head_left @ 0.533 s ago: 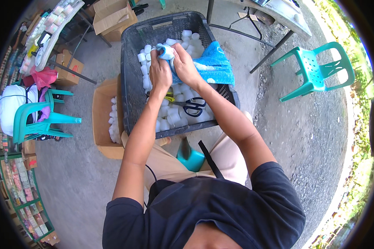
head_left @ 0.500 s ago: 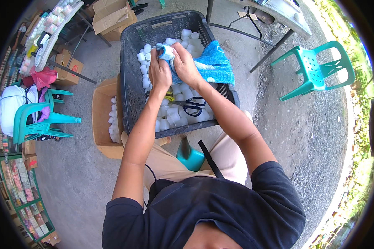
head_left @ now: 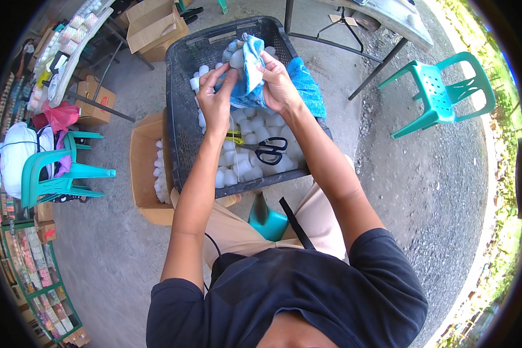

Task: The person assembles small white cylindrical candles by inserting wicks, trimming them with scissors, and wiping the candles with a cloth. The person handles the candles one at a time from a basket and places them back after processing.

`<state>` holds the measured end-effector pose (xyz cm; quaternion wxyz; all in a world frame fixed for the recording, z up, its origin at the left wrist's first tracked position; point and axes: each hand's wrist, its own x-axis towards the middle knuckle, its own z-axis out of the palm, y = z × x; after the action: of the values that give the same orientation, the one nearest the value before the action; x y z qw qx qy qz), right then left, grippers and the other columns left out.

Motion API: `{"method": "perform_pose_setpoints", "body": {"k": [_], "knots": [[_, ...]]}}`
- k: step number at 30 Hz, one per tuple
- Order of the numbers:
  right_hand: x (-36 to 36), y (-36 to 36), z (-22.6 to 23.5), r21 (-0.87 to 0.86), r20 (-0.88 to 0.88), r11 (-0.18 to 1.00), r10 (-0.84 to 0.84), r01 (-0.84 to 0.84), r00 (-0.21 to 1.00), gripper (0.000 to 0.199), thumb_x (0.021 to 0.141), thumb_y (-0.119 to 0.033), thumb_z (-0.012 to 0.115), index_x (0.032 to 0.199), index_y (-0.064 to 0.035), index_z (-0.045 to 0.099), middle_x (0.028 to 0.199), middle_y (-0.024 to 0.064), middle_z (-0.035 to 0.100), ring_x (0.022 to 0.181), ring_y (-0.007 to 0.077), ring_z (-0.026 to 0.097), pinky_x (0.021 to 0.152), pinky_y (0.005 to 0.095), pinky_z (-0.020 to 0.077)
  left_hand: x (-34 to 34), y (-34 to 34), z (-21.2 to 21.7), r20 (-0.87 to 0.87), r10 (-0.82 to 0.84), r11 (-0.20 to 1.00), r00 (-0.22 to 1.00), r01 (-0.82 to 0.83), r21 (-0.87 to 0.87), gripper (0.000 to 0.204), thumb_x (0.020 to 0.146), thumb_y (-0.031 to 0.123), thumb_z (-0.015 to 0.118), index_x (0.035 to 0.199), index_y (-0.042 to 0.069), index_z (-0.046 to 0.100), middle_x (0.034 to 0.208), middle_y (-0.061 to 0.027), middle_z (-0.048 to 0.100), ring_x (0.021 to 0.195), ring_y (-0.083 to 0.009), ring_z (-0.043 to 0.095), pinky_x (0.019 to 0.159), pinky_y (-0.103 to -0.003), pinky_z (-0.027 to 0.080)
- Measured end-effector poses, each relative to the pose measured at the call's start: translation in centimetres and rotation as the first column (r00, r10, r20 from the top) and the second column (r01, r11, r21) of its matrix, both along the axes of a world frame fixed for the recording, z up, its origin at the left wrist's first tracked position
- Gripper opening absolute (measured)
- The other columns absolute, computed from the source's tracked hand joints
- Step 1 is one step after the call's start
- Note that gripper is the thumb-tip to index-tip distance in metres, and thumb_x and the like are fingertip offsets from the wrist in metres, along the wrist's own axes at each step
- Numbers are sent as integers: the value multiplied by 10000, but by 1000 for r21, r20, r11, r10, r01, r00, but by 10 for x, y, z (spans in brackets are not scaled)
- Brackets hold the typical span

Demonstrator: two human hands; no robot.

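My left hand (head_left: 216,95) is closed, fingertips at the lower side of a frosted white cylinder-like piece (head_left: 236,59). Against that piece lies a blue and white towel (head_left: 253,66), its upper fold pinched by my right hand (head_left: 279,87). More of the towel hangs to the right over the black plastic crate (head_left: 175,133). Below my hands, many similar white pieces (head_left: 260,124) fill the crate. Dark-handled scissors (head_left: 270,151) and a yellow-handled tool (head_left: 234,137) lie on top of them.
Left of the crate stands a cardboard box (head_left: 145,156) with more white pieces. A green plastic chair (head_left: 446,93) is at the right, another (head_left: 69,165) at the left, loaded with bags. Tables stand at the far left (head_left: 90,40) and far right (head_left: 400,26).
My hands have moved apart. The towel, which was bunched around something between them, is opened up, and the white piece now shows beside my left fingers.
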<state>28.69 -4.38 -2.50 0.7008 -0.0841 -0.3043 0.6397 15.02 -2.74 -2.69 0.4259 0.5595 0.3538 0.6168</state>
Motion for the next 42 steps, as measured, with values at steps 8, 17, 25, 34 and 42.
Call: {"method": "perform_pose_setpoints", "body": {"k": [8,17,25,34,42], "knots": [[-7,3,-5,-162,-13,973,-169,165,985,206,906,-13,575,1101,-47,629,985,85,680,878,184,672,743,361,594,10,-13,-4,-195,97,985,976,-66,157,459,741,197,817,1123,4,651,1058,-107,622,973,-211,604,848,-314,469],[5,15,-1,-182,76,840,-506,511,859,122,979,-86,504,1083,-75,568,920,8,655,737,87,622,631,246,539,6,1,4,137,-46,959,989,5,282,414,909,221,665,1213,-7,501,1156,-132,592,985,-195,599,821,-298,492],[-7,-1,5,466,781,800,-573,379,248,277,819,-163,740,1010,-4,620,951,48,612,945,130,556,811,294,456,-22,4,-2,-570,48,961,820,118,250,401,823,119,644,1198,35,529,998,-201,665,941,-342,662,785,-401,501],[-15,1,-3,59,674,748,-519,662,526,118,895,-109,626,948,-13,583,794,28,617,662,109,528,588,283,450,-11,-4,-5,-524,-34,924,851,227,309,311,847,9,653,1096,29,467,998,-136,629,856,-180,650,742,-324,522],[-18,-7,11,167,508,860,-495,483,706,158,876,-123,694,975,-26,617,912,2,612,797,61,539,692,230,456,-4,-4,-2,-119,-294,921,948,314,229,325,899,1,612,1156,-10,413,1136,-138,521,1069,-186,557,893,-306,497]]}}
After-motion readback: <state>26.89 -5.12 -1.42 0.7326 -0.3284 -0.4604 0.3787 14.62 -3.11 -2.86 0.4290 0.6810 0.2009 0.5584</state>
